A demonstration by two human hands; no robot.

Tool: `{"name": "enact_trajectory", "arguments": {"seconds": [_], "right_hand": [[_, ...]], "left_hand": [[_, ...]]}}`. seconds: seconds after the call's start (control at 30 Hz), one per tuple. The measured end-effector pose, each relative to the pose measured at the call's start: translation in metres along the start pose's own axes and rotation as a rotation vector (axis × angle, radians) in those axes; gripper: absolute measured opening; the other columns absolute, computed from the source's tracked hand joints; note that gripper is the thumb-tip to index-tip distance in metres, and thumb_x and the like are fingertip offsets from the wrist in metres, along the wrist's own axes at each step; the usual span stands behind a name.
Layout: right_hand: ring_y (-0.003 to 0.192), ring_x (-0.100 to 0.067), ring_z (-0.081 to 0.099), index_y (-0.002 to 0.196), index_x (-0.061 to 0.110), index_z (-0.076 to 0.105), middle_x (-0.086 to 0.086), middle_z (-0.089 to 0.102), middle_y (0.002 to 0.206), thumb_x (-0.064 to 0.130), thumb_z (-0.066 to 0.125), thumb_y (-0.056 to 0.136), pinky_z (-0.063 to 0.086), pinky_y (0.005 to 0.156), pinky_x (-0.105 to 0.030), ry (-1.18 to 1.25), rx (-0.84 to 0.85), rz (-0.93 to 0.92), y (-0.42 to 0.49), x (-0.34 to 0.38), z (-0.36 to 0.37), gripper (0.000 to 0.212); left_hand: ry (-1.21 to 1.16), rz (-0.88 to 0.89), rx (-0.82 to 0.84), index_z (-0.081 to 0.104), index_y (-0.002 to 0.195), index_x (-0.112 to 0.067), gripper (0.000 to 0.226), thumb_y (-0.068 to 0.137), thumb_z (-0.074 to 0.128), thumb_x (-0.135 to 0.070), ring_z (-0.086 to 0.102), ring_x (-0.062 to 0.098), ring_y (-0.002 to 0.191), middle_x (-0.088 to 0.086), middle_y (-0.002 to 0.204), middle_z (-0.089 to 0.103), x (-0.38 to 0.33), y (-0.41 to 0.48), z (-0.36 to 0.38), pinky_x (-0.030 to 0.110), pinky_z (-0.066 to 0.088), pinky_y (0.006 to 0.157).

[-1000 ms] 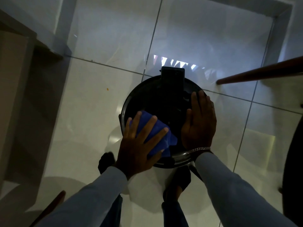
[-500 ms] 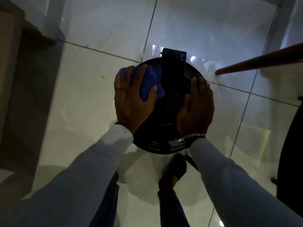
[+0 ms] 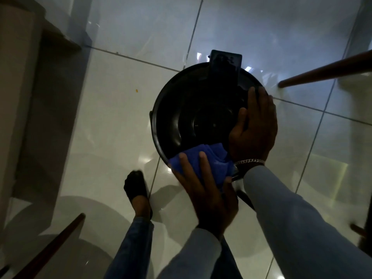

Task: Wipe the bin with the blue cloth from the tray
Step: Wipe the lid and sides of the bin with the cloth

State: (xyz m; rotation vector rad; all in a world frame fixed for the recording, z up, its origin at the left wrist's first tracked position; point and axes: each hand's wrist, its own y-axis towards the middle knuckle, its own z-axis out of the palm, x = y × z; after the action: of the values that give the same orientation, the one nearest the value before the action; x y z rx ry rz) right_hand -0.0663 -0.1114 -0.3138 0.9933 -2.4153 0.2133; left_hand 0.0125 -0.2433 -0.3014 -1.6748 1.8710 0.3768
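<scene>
A round black bin (image 3: 181, 117) with a glossy lid stands on the tiled floor below me; a black pedal tab sticks out at its far edge. My left hand (image 3: 203, 186) presses the crumpled blue cloth (image 3: 211, 160) against the lid's near rim, fingers spread over the cloth. My right hand (image 3: 253, 127) lies flat on the right side of the lid, fingers together, a metal bracelet at the wrist. Part of the cloth is hidden under my left hand.
My dark-socked foot (image 3: 136, 188) stands left of the bin. A brown wooden leg (image 3: 326, 73) reaches in from the right, another (image 3: 50, 250) lies at the lower left. A pale cabinet or wall (image 3: 18, 97) runs along the left side.
My left hand has carried the blue cloth from the lid's far left edge down to its near rim. My right hand stays flat on the right side of the lid.
</scene>
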Motion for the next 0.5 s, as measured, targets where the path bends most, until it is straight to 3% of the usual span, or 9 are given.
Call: {"name": "enact_trajectory", "arguments": {"seconds": [0.1, 0.2, 0.27, 0.37, 0.43, 0.5], "right_hand": [[0.144, -0.033, 0.032, 0.143, 0.011, 0.041, -0.015, 0.041, 0.152, 0.025, 0.041, 0.099, 0.029, 0.118, -0.052, 0.009, 0.021, 0.01, -0.001, -0.002, -0.002, 0.046], [0.147, -0.032, 0.024, 0.145, 0.012, 0.038, -0.013, 0.034, 0.156, 0.023, 0.043, 0.1, 0.02, 0.121, -0.053, 0.048, 0.114, 0.044, 0.002, 0.005, -0.011, 0.046], [0.15, -0.03, 0.015, 0.146, 0.017, 0.036, -0.01, 0.029, 0.159, 0.028, 0.04, 0.1, 0.01, 0.123, -0.055, 0.111, 0.137, 0.121, -0.001, 0.012, -0.023, 0.047], [0.147, -0.033, 0.023, 0.14, 0.02, 0.043, -0.015, 0.035, 0.155, 0.038, 0.042, 0.097, 0.018, 0.119, -0.058, 0.148, 0.003, 0.096, -0.04, 0.029, -0.042, 0.047], [0.143, -0.038, 0.03, 0.138, 0.021, 0.047, -0.019, 0.037, 0.153, 0.047, 0.049, 0.092, 0.028, 0.113, -0.062, 0.062, 0.026, 0.004, -0.089, 0.048, -0.041, 0.052], [0.146, -0.039, 0.022, 0.141, 0.03, 0.041, -0.017, 0.028, 0.157, 0.057, 0.055, 0.086, 0.025, 0.111, -0.068, -0.083, 0.175, -0.016, -0.128, 0.061, -0.033, 0.063]], "left_hand": [[-0.061, -0.088, 0.051, 0.008, 0.151, -0.023, 0.072, 0.089, 0.038, -0.043, -0.008, 0.038, 0.149, 0.013, 0.162, -0.003, -0.02, -0.01, -0.004, 0.065, 0.014, 0.117], [-0.162, -0.114, 0.134, 0.004, 0.151, -0.034, 0.065, 0.092, 0.03, -0.042, -0.015, 0.023, 0.15, -0.003, 0.163, -0.011, -0.024, -0.007, -0.039, 0.063, 0.003, 0.118], [-0.25, -0.083, 0.12, 0.01, 0.152, -0.027, 0.065, 0.093, 0.038, -0.028, -0.011, 0.023, 0.15, -0.003, 0.163, -0.003, -0.012, 0.016, -0.068, 0.062, 0.005, 0.119], [-0.232, 0.171, 0.153, 0.026, 0.146, -0.004, 0.056, 0.092, 0.041, -0.006, 0.006, 0.033, 0.149, 0.014, 0.158, 0.018, 0.003, 0.092, -0.103, 0.062, 0.022, 0.116], [-0.052, 0.407, 0.374, 0.022, 0.147, -0.003, 0.055, 0.096, 0.04, -0.008, 0.005, 0.033, 0.149, 0.016, 0.16, 0.014, 0.005, 0.141, -0.109, 0.059, 0.018, 0.118], [0.226, 0.589, 0.62, 0.011, 0.15, -0.009, 0.062, 0.098, 0.043, -0.016, -0.004, 0.029, 0.15, 0.01, 0.162, 0.002, 0.01, 0.173, -0.104, 0.055, 0.009, 0.12]]}}
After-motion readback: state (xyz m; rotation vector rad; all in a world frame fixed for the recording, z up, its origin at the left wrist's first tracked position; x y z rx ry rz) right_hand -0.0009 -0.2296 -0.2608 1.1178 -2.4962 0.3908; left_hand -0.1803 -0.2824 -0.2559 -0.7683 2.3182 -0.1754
